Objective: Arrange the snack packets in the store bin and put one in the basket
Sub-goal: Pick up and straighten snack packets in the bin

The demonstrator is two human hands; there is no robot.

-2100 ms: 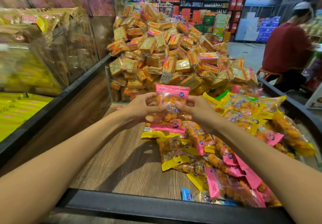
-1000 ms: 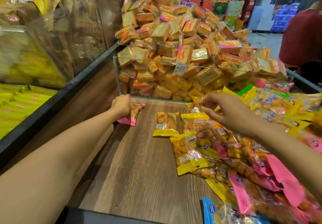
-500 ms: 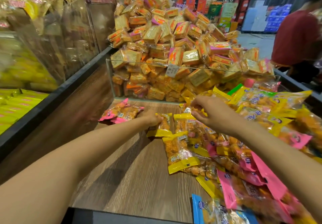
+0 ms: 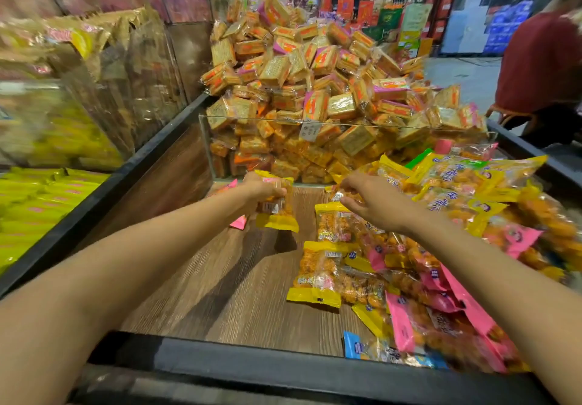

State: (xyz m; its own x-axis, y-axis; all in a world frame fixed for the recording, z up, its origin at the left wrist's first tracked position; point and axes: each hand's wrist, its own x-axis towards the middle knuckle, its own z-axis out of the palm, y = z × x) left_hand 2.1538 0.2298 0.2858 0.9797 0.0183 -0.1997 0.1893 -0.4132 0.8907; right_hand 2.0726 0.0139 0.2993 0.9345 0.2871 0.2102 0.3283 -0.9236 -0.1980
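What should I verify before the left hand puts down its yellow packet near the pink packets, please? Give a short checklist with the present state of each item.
1. Hold on the yellow packet: ok. The left hand grips it at its upper part, and it hangs above the bin floor.
2. Free place on the floor at the left: ok. Bare wood shows beside the pink packets.
3. How the pink packets lie: cannot tell. The left hand and its packet hide most of them.
4. Right hand: cannot tell. Its fingers are on a packet at the pile's edge, but a firm pinch is not clear.
5. Basket: cannot tell. It is not in view.
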